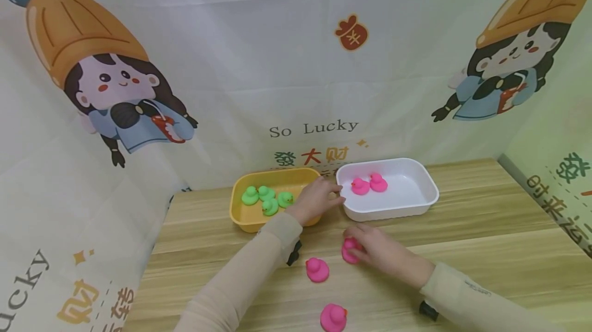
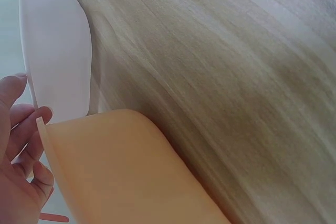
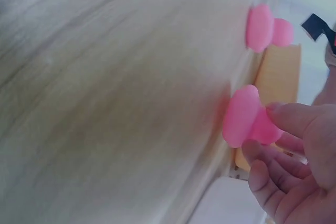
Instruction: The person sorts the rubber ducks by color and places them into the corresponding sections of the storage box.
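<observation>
My right hand (image 1: 355,245) pinches a pink duck (image 1: 349,251) that sits on the wooden table; in the right wrist view the thumb and fingers (image 3: 286,119) curl round that duck (image 3: 242,119). My left hand (image 1: 334,196) rests at the right rim of the yellow tray (image 1: 240,219), holding nothing, fingertips close to the white tray (image 1: 393,213). Its loosely bent fingers (image 2: 23,129) lie against the yellow tray's rim (image 2: 105,166). Several green ducks (image 1: 265,199) sit in the yellow tray. Two pink ducks (image 1: 368,184) sit in the white tray.
Two more pink ducks lie loose on the table, one (image 1: 317,269) left of my right hand and one (image 1: 333,317) near the front edge. A printed cloth backdrop (image 1: 296,90) hangs behind and beside the table. Bare wood (image 1: 485,229) lies to the right.
</observation>
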### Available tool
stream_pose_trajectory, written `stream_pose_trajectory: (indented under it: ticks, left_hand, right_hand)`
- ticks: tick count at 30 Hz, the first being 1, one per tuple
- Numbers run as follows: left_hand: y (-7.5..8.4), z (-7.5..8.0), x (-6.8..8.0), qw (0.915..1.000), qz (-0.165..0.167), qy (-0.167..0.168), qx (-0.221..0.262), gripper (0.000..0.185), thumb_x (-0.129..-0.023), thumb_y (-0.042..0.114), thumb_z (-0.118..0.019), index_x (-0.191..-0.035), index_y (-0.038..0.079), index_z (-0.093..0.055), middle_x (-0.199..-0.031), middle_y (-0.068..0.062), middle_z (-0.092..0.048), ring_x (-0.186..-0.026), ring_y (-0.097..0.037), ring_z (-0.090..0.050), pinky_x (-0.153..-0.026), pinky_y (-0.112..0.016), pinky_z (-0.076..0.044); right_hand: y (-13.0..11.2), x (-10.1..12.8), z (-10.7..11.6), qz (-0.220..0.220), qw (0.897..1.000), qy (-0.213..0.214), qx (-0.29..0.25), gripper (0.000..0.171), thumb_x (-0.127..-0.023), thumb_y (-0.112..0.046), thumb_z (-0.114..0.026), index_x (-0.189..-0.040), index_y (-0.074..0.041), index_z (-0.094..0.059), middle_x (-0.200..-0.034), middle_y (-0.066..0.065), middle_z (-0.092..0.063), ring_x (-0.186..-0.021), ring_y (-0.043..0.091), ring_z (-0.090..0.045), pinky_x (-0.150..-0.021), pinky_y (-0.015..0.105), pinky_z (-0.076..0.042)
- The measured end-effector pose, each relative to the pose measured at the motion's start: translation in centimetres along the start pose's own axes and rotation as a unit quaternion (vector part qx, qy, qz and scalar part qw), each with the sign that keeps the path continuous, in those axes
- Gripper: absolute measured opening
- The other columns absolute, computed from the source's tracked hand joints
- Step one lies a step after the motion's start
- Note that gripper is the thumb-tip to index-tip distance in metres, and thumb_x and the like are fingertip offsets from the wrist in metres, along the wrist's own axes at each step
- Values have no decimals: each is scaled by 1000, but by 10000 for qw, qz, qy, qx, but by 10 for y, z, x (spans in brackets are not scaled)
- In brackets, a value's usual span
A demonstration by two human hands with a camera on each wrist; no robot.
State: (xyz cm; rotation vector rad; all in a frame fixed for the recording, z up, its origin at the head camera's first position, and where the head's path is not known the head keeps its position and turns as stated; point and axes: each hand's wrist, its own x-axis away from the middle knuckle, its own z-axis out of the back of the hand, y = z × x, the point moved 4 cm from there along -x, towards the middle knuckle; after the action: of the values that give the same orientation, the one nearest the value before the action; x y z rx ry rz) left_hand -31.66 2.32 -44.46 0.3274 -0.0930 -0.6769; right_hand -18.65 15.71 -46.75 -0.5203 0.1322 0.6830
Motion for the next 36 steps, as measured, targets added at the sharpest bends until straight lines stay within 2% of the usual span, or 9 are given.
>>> stream_pose_trajectory:
  ticks: [3, 6, 10, 18, 26, 36]
  left_hand:
    - [0, 0, 0, 10000, -4, -5, 5, 40, -103, 35, -66, -132, 9, -72, -128, -5, -74, -114, -22, -60, -103, -36, -51]
    - [0, 0, 1, 10000, 0, -8, 12, 39, -103, 35, -66, -132, 9, -72, -129, -5, -73, -114, -22, -60, -104, -36, -50]
    - [-1, 0, 1, 10000, 32, -15, 25, 40, -103, 35, -66, -132, 9, -72, -128, -5, -74, -114, -23, -60, -102, -36, -51]
    - [-2, -2, 0, 10000, 40, -21, 32, 39, -103, 35, -66, -132, 9, -73, -128, -5, -74, -112, -22, -59, -101, -35, -51]
    - [-3, -2, -1, 10000, 9, -71, 37, 39, -103, 35, -66, -133, 10, -72, -129, -4, -73, -116, -22, -58, -103, -35, -50]
    - [-2, -2, 0, 10000, 40, -78, 47, 39, -103, 35, -66, -133, 10, -72, -129, -5, -73, -115, -22, -58, -103, -35, -50]
  right_hand:
    - [0, 1, 7, -210, 9993, -108, -287, 18, -93, -5, -75, -109, -5, -67, -94, -2, -66, -82, 8, -59, -73, 28, -56]
    - [1, 2, 16, -289, 9990, -150, -320, 13, -93, -4, -75, -105, -5, -69, -90, -4, -65, -77, 6, -56, -69, 25, -54]
    - [2, 4, 31, -132, 9999, -61, -91, 15, -91, -4, -77, -105, -4, -71, -89, -2, -67, -75, 8, -57, -66, 24, -53]
    - [6, 9, 67, -11, 9996, 217, -169, 22, -91, -5, -78, -111, -7, -71, -92, -4, -68, -76, 8, -58, -65, 24, -52]
    - [27, 8, 94, -364, 9980, 492, 178, 24, -88, -3, -82, -109, -6, -71, -93, -3, -69, -76, 11, -58, -65, 26, -52]
    - [60, 1, 116, -768, 9956, 478, 234, 26, -86, -2, -83, -109, 0, -72, -97, 7, -73, -76, 15, -60, -67, 28, -55]
